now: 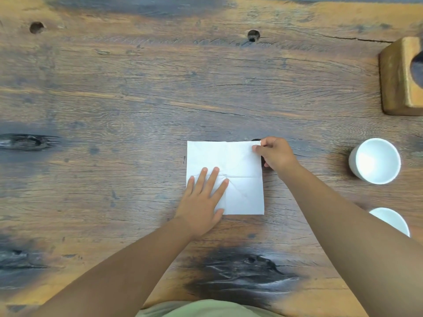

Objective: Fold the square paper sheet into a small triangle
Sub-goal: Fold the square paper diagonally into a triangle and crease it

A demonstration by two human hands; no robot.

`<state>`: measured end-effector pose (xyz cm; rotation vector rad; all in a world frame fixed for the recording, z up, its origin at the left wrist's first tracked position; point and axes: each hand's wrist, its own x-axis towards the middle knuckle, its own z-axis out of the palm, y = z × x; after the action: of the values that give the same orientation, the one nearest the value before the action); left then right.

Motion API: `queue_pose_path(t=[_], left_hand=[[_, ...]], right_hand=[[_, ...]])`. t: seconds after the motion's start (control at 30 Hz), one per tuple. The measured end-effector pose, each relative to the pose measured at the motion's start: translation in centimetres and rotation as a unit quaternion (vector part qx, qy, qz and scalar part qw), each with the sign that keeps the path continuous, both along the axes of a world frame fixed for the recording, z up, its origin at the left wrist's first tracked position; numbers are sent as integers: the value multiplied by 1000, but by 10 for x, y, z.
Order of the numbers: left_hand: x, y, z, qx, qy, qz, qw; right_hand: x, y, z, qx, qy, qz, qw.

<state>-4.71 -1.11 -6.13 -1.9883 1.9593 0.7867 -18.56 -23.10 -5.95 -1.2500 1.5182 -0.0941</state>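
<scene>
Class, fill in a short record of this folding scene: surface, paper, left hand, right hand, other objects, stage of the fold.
surface: wooden table, dark knots and cracks
paper: white square paper sheet, flat, showing creases
left hand: palm down, fingers spread on the near left part of the sheet
right hand: pinching the far right corner
other objects: white cup to the right, second white cup partly hidden by the right arm, wooden block at far right
stage: sheet unfolded, no triangle yet
</scene>
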Motion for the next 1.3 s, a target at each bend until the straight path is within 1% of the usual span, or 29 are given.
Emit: queue_pose_path(t=[0.17,0.27,0.4,0.87,1.03,1.2,1.3], left_hand=[[2,5,2,1,5,-13,1000],[0,11,1,4,2,-26,1000],[-5,11,1,0,0,-18,1000],[-12,1,-3,-11,0,1,1000],[-10,3,-1,-25,7,10,1000],[4,25,4,-31,-6,-42,999],[23,44,6,-28,-15,-25,999]], right_hand=[[-1,3,-1,-17,6,-10,1000],[0,3,-1,-11,8,-13,1000],[-1,0,1,-8,6,-17,1000],[3,16,31,-90,-19,4,996],[9,28,44,-117,-41,24,992],[13,33,53,-134,-33,61,989],[14,37,60,-144,-40,76,986]])
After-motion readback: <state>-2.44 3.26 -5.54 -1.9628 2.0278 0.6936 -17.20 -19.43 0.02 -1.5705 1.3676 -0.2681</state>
